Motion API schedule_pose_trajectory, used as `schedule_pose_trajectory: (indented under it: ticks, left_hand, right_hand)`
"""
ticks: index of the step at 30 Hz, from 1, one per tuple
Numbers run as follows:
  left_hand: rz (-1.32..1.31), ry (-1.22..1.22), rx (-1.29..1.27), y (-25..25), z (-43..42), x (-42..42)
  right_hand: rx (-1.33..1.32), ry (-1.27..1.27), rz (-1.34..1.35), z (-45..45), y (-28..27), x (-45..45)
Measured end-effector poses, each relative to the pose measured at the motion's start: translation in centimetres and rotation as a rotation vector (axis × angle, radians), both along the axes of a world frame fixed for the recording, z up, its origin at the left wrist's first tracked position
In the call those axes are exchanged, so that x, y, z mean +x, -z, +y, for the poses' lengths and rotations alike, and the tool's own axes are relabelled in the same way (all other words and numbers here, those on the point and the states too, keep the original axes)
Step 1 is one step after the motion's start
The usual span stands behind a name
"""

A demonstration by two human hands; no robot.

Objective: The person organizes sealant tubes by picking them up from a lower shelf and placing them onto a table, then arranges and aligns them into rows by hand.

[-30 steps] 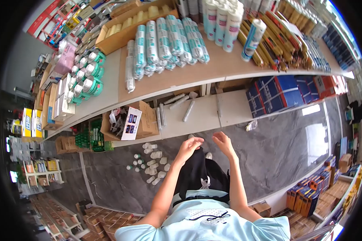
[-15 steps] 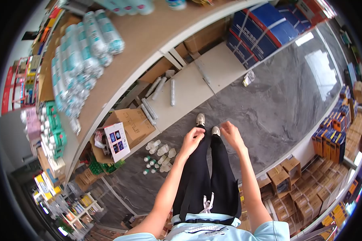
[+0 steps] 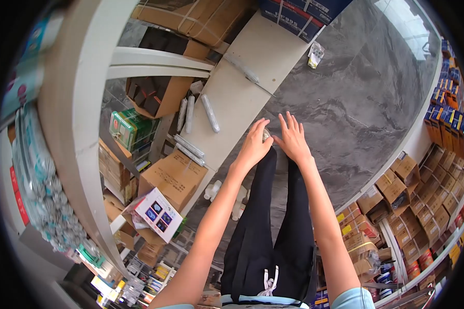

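Note:
My left hand (image 3: pixel 253 142) hangs over my legs with nothing in it, its fingers loosely apart. Beside it, my right hand (image 3: pixel 293 139) is spread, also holding nothing. The two hands are close together but not touching. To their left runs a low pale shelf board (image 3: pixel 231 121). On it lie several silvery sausage-shaped tubes: one tube (image 3: pixel 210 113) lies alone, another tube (image 3: pixel 189 114) lies in a group, and a further tube (image 3: pixel 242 68) is near a thin rod. A brown cardboard box (image 3: pixel 172 177) sits at the board's near end.
A white upright (image 3: pixel 80 103) and upper shelf stand at left, with wrapped packs (image 3: pixel 41 190) on it. Blue boxes (image 3: pixel 304 18) are at the top. A small packet (image 3: pixel 315 55) lies on the grey floor. Stacked cartons (image 3: pixel 428 206) line the right. White bottles (image 3: pixel 214 190) stand near my left forearm.
My view has moved closer to the low shelf and tilted. Both hands have risen in view and drawn nearer each other, with fingers more outstretched.

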State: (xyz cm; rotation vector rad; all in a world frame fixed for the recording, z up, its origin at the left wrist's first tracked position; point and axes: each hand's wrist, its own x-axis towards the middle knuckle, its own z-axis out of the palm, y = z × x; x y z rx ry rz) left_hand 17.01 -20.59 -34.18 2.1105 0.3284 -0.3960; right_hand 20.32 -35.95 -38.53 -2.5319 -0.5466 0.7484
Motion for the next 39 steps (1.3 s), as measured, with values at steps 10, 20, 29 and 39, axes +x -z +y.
schedule_pose_trajectory:
  ticks: [10,20,29,39]
  left_hand:
    - [0.08,0.11,0.085,14.4,5.2,1.9]
    - [0.384,0.293,0.258,27.0,7.2,1.0]
    - [0.211,0.264,0.373,37.2,7.6,3.8]
    - [-0.019,-0.284,0.329,46.0,8.9,10.8]
  right_hand:
    - [0.036,0.079,0.021,5.4,11.1,1.0]
    - [-0.038,0.026,0.129,4.6,23.3,2.1]
    - [0.053,-0.081,0.263,5.6,30.5,5.1]
    - [0.016,-0.154,0.258,6.6,35.0,9.6]
